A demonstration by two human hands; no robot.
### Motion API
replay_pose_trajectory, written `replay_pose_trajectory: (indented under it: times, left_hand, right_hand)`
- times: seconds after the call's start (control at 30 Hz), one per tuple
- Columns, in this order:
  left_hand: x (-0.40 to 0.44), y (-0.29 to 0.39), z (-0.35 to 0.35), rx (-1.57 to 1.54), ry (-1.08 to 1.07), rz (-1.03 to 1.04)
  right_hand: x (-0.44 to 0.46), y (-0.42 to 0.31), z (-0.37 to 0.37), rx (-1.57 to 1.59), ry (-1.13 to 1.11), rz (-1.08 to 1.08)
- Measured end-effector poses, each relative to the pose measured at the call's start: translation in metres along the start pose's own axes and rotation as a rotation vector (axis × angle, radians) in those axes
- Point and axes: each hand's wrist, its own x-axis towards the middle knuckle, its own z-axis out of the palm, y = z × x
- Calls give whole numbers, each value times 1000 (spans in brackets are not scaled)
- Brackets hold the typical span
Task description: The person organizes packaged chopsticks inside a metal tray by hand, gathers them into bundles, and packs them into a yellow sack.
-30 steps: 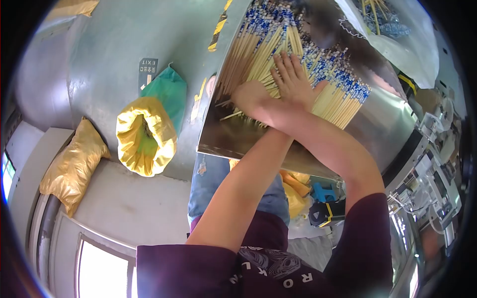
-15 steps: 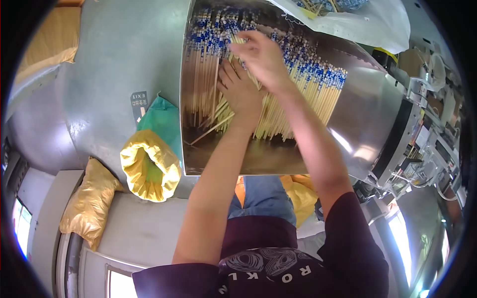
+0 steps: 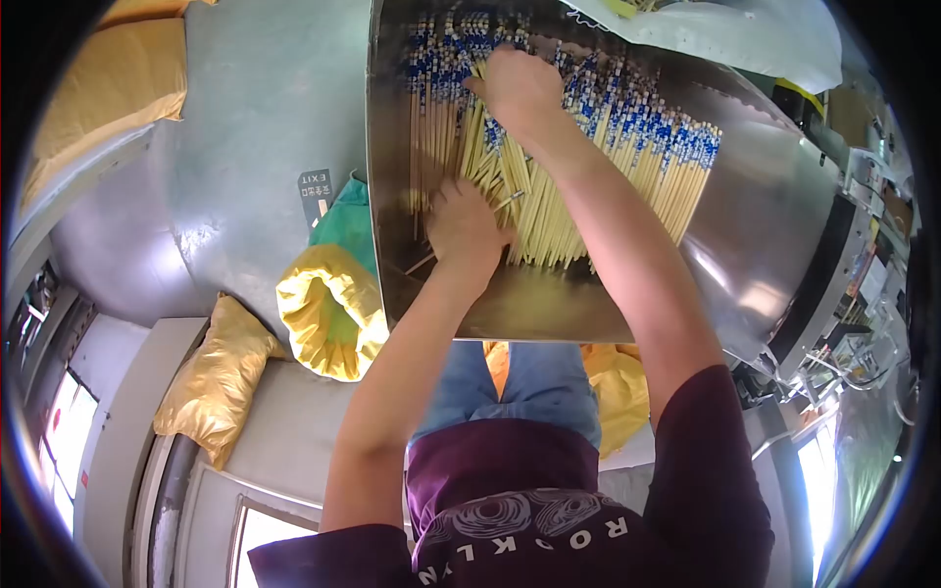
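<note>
Wooden chopsticks (image 3: 559, 211) with blue-and-white patterned ends lie massed in a metal tray (image 3: 549, 314). At their patterned ends, my right hand (image 3: 524, 88) is closed, its fingers curled around chopsticks and largely hidden behind the back of the hand. My left hand (image 3: 466, 230) rests over the plain lower ends at the left, fingers bent and thumb held apart. Between the two hands several chopsticks lie crooked, and one short patterned end points sideways beside the left hand.
A white plastic bag (image 3: 725, 44) hangs over the tray's far right. An open yellow-and-green sack (image 3: 328, 304) stands left of the tray, with a gold pillow-shaped sack (image 3: 221, 377) farther left. Cables and equipment (image 3: 853, 343) crowd the right side.
My left hand has drawn back toward me, off the middle of the chopsticks. My right hand has turned knuckles-up and shifted slightly away from me. The view has shifted a little.
</note>
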Motion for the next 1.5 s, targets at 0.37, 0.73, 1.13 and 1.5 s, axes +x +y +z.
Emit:
replay_pose_trajectory:
  times: [0.37, 0.73, 1.13, 1.5]
  left_hand:
    - [-44, -35, 3, 288, -48, 255]
    - [3, -4, 26, -271, 228, 174]
    - [40, 2, 29, -608, 193, 85]
    - [22, 2, 20, -442, 345, 75]
  right_hand:
    - [10, 11, 2, 155, -176, 125]
    - [-24, 31, -22, 546, -138, -66]
    - [-179, 112, -129, 1028, 577, 317]
    - [-171, 160, -16, 419, 149, 586]
